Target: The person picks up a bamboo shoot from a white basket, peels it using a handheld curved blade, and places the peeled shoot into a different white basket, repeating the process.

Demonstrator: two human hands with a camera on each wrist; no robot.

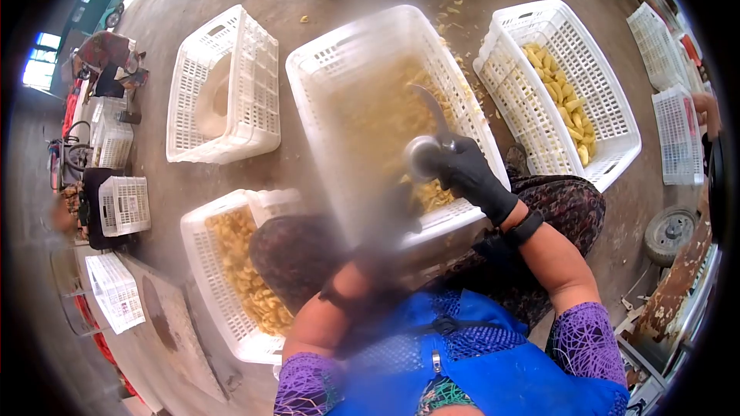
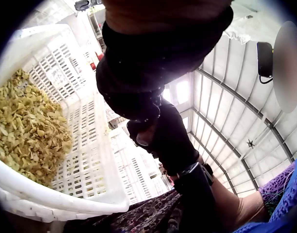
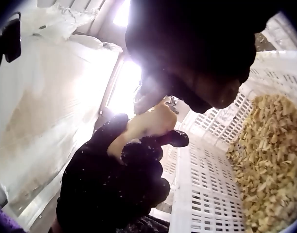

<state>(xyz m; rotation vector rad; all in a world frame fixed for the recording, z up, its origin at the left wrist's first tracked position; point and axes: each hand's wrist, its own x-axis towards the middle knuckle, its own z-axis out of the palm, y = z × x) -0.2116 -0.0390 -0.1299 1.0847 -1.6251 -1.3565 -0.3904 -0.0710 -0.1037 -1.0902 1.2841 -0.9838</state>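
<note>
1. The central crate [image 1: 339, 38] stood tilted against the seated person's knees, its near rim just under both hands.
2. A narrow strip of concrete floor [image 1: 308, 0], strewn with scraps, separated it from the right crate [image 1: 609, 100]. A wider bare strip lay between it and the tipped crate [image 1: 254, 69] to the upper left.
3. The lower-left crate [image 1: 196, 254] sat just beside the person's left knee, leaving little room on that side.
4. The right hand [image 1: 469, 173], in a black glove, was curled tight round the handle of a knife [image 1: 428, 108]. Its curved blade pointed up and away over the central crate.
5. The left hand [image 3: 114, 189], also gloved in black, pinched a pale yellow piece [image 3: 148, 124] between thumb and fingers. It held the piece up just below the right hand and clear of the crate's rim.
6. In the head view the left hand was blurred, so its grip showed only in the right wrist view.
7. Count: two gloved hands, one knife, one piece in hand.
8. Three crates held heaps of yellow pieces: the central, the right and the lower-left.
9. About eight more white crates stood or lay round the edges of the floor, well apart from the hands.
10. One small wheel [image 1: 669, 233] lay on the floor at the person's right.
</note>
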